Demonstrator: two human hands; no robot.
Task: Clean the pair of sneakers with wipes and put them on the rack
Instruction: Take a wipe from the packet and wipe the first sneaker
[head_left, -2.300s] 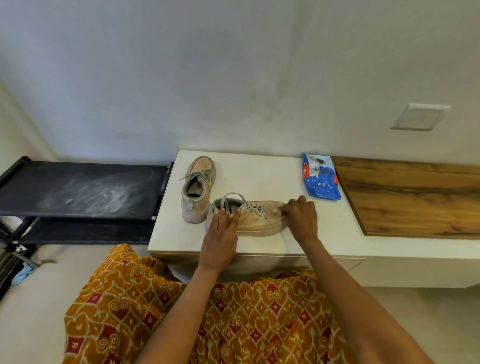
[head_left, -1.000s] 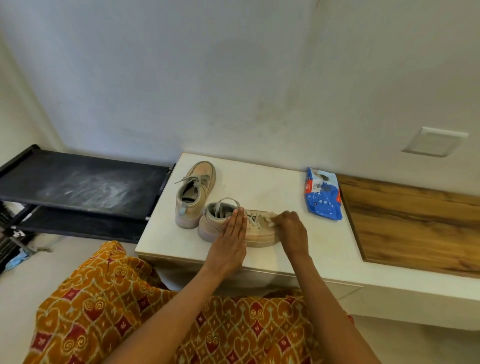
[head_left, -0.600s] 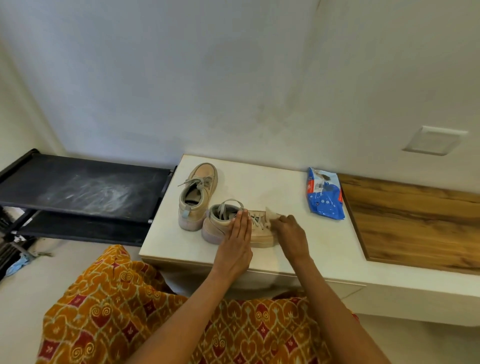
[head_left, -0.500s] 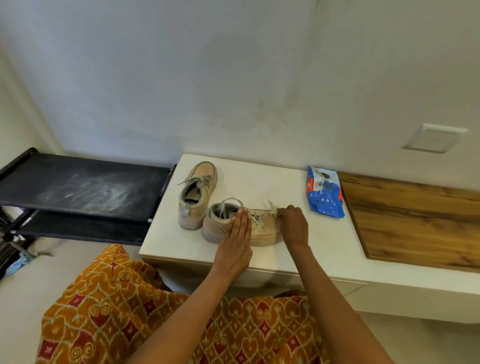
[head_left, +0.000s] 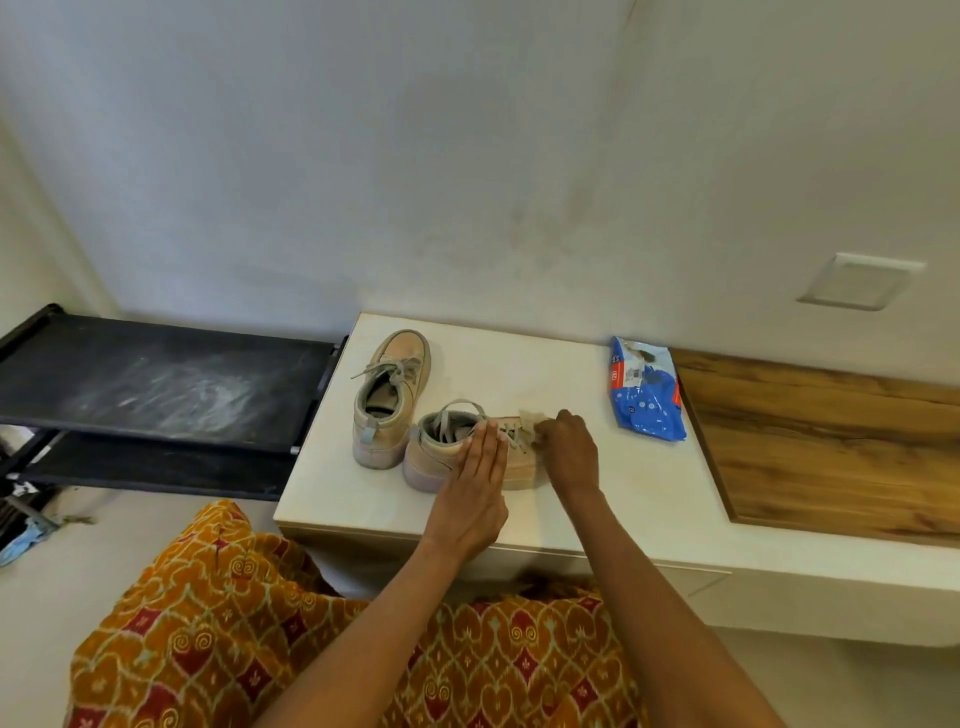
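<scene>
Your left hand (head_left: 475, 486) lies flat on the near sneaker (head_left: 447, 454); right hand (head_left: 569, 452) pinches a wipe (head_left: 531, 419) at its toe. Blue pack (head_left: 644, 395) right of it, label unreadable.

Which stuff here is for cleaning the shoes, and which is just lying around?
For the job: near sneaker, far sneaker, wipe, wipes pack, rack.
Just lying about: wood board, wall plate, blue scrap on the floor.

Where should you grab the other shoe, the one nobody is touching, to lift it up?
Probably by the heel collar of the far sneaker. Its heel points toward the person and the opening faces up, so a hand coming from the near side could slip fingers inside and pinch the back rim. The laces look too floppy.
</scene>
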